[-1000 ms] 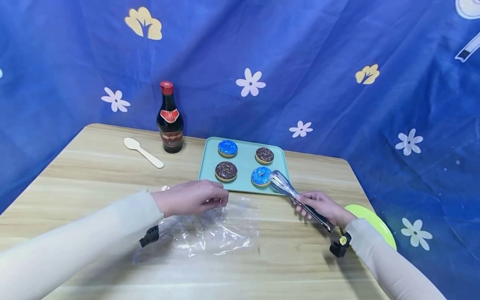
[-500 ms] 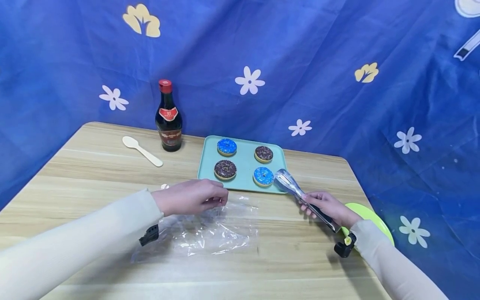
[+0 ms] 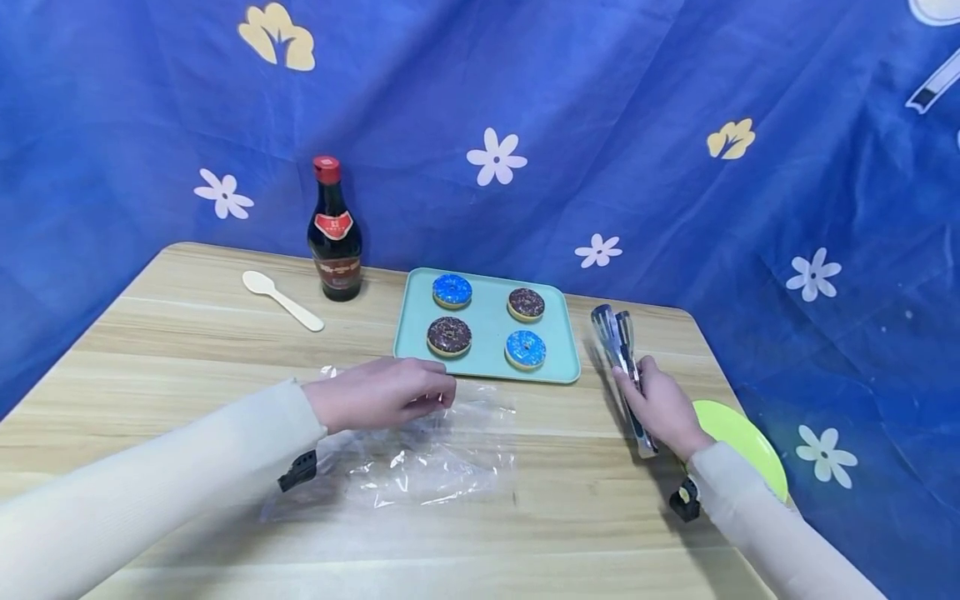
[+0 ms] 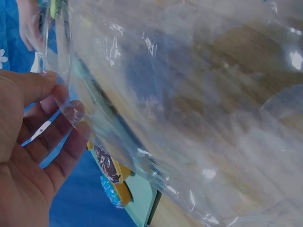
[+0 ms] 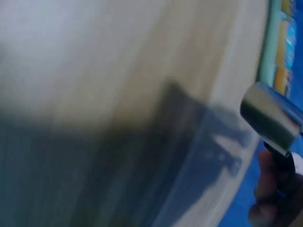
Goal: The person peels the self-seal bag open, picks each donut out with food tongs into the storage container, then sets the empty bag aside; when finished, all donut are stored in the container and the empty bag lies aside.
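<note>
My left hand pinches the edge of a clear plastic bag between thumb and fingers, low over the table. In the left wrist view the thin film of the bag fills much of the picture. With my right hand I grip metal tongs, their slotted tips a little apart and nothing between them, to the right of the mint-green tray. Blue-iced donuts and chocolate-iced donuts sit apart on the tray. The right wrist view is blurred, with the tongs' metal end at its edge.
A dark bottle with a red cap stands at the back left, beside a white spoon. A lime-green plate lies by the right table edge, partly under the right forearm. Blue printed cloth hangs behind.
The tongs have moved right, away from the front blue donut and off the tray, and have turned more upright with their tips spread. My left hand keeps its place on the bag.
</note>
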A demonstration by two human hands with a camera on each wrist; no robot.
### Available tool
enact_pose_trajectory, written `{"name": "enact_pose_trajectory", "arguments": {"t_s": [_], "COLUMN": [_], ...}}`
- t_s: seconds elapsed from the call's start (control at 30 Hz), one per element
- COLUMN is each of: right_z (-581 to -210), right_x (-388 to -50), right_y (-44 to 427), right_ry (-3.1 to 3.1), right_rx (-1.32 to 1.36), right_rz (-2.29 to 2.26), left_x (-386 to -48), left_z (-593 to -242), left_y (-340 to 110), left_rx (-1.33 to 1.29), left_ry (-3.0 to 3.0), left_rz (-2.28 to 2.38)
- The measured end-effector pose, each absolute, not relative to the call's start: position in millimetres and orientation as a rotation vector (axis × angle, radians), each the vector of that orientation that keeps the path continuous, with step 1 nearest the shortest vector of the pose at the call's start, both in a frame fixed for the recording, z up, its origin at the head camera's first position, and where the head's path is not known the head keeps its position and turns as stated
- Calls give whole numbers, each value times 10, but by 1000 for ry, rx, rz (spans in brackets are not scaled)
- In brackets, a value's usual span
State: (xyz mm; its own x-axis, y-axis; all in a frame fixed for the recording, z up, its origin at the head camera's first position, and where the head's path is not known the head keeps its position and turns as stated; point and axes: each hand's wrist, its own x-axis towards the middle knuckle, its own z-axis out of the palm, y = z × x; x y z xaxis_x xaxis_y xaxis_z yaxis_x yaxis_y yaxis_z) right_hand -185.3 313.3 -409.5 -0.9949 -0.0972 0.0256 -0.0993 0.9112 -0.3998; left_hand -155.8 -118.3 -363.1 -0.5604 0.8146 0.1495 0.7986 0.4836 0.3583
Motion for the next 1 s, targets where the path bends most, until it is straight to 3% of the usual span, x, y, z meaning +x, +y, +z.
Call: {"name": "enact_pose_trajectory", "arguments": {"t_s": [0.27, 1.0], "right_z": [-4197, -4258], "right_x": [-1921, -2058], "right_y": [2995, 2984], "right_ry": [-3187, -3299], "right_rx": [110, 51], "right_rz": [258, 244], "left_x": [-1528, -1412], "left_z": [-3672, -3791], "left_y": [-1223, -1267], "left_rx": [1445, 1515], "left_ry": [2701, 2853], "left_rz": [578, 371]}}
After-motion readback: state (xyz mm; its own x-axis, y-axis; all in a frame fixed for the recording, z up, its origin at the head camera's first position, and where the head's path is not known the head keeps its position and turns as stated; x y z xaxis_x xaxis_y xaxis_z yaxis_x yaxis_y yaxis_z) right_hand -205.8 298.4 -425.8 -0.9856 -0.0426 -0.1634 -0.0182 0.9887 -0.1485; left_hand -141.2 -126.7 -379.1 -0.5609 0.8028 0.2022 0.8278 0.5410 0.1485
